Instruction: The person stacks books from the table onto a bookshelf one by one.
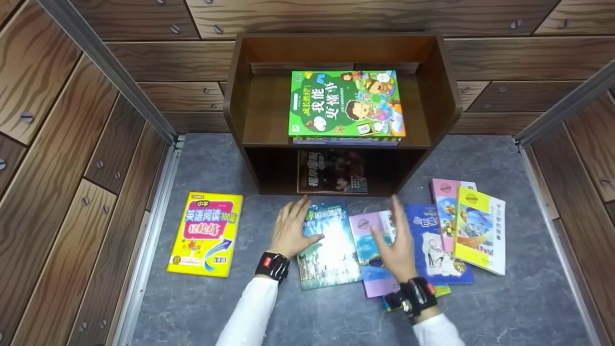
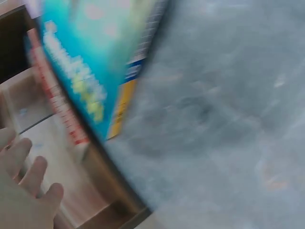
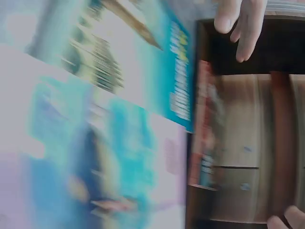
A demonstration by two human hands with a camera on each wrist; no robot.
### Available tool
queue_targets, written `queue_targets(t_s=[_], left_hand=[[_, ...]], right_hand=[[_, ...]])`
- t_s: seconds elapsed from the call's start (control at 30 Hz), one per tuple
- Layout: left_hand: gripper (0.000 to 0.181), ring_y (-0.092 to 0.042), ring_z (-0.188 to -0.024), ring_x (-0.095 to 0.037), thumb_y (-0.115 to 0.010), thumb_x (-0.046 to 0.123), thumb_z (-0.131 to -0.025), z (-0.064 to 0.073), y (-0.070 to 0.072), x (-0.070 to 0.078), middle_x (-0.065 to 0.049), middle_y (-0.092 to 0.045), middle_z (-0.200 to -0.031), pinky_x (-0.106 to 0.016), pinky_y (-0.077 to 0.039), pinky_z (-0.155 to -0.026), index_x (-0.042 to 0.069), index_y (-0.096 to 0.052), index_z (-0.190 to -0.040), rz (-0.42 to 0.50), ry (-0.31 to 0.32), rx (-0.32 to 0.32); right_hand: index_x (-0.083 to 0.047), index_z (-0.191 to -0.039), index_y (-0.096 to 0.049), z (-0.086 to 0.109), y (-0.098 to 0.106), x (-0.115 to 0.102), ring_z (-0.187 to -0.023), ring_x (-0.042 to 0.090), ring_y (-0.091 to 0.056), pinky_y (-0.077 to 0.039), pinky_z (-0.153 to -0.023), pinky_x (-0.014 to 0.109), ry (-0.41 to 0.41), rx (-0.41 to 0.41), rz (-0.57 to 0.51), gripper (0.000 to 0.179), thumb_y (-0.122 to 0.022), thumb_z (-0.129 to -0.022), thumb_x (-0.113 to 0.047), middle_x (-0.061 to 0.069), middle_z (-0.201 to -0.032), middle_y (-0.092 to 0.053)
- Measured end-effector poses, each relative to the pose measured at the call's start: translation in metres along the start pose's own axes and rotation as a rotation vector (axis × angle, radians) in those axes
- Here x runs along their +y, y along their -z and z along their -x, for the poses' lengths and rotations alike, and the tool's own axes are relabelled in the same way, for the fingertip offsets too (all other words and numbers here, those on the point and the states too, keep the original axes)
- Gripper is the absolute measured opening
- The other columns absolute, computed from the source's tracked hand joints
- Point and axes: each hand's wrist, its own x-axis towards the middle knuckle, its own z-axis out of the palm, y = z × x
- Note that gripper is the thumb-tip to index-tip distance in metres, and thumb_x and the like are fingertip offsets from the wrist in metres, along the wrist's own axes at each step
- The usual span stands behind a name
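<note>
My left hand [image 1: 290, 230] is over the left edge of a teal book [image 1: 331, 247], fingers spread toward the bookshelf. Above a pink-and-blue book [image 1: 372, 262] I hold my right hand [image 1: 399, 240] with its fingers extended and thumb apart; nothing is in its grasp. In the wooden bookshelf [image 1: 427, 137], a dark-covered book [image 1: 331, 173] lies in the lower compartment, at its front edge. Loose fingers of the left hand [image 2: 28, 186] also show in the left wrist view, beside the shelf. Both wrist views are blurred.
A green picture book [image 1: 346, 103] tops a stack on the shelf's upper level. On the grey floor, a yellow book [image 1: 204, 235] lies left; a blue book [image 1: 439, 245], a pink book [image 1: 444, 206] and a yellow-and-white book [image 1: 480, 230] overlap at right. Wood-patterned walls [image 1: 53, 192] enclose the area.
</note>
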Motion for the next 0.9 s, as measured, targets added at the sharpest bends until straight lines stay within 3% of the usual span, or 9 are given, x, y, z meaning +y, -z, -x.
queue_targets(t_s=[0.17, 0.37, 0.6, 0.77, 0.9], left_hand=[[0.112, -0.031, -0.149, -0.044, -0.088, 0.06, -0.073, -0.003, -0.014, -0.011, -0.02, -0.037, -0.163, -0.061, -0.022, -0.124, 0.006, -0.041, -0.159, 0.021, 0.085, -0.141], [0.121, -0.033, -0.149, -0.04, -0.092, 0.065, -0.064, -0.01, -0.024, -0.02, -0.017, -0.039, -0.162, -0.059, -0.022, -0.125, 0.007, -0.042, -0.159, -0.033, 0.083, -0.201], [0.126, -0.043, -0.139, -0.036, -0.096, 0.067, -0.054, -0.023, -0.03, -0.017, -0.016, -0.046, -0.151, -0.055, -0.039, -0.117, 0.009, -0.048, -0.155, -0.156, 0.104, -0.189], [0.132, -0.041, -0.137, -0.039, -0.097, 0.066, -0.051, -0.033, -0.03, -0.011, -0.023, -0.042, -0.152, -0.052, -0.042, -0.113, 0.004, -0.046, -0.155, -0.214, 0.145, -0.267], [0.133, -0.038, -0.142, -0.042, -0.099, 0.062, -0.05, -0.035, -0.024, -0.012, -0.028, -0.036, -0.157, -0.053, -0.038, -0.116, 0.003, -0.044, -0.156, -0.198, 0.177, -0.32]], right_hand=[[-0.007, -0.164, -0.026, 0.035, -0.016, 0.016, -0.15, 0.038, -0.036, -0.032, -0.12, 0.061, -0.105, -0.114, 0.022, 0.08, -0.071, -0.099, -0.017, 0.017, -0.168, -0.029], [-0.003, -0.162, -0.031, 0.066, -0.026, 0.027, -0.154, 0.04, -0.027, -0.021, -0.123, 0.065, -0.12, -0.207, 0.174, 0.077, -0.071, -0.099, -0.023, 0.021, -0.167, -0.029], [0.0, -0.16, -0.035, 0.084, -0.03, 0.031, -0.154, 0.046, -0.023, -0.021, -0.12, 0.07, -0.109, -0.204, 0.227, 0.075, -0.073, -0.097, -0.014, 0.021, -0.166, -0.032], [0.002, -0.158, -0.037, 0.088, -0.032, 0.032, -0.154, 0.047, -0.022, -0.019, -0.121, 0.07, -0.105, -0.195, 0.234, 0.074, -0.073, -0.095, -0.011, 0.021, -0.166, -0.033], [0.002, -0.158, -0.037, 0.089, -0.034, 0.031, -0.154, 0.047, -0.022, -0.019, -0.12, 0.07, -0.109, -0.192, 0.223, 0.074, -0.074, -0.096, -0.012, 0.021, -0.166, -0.033]])
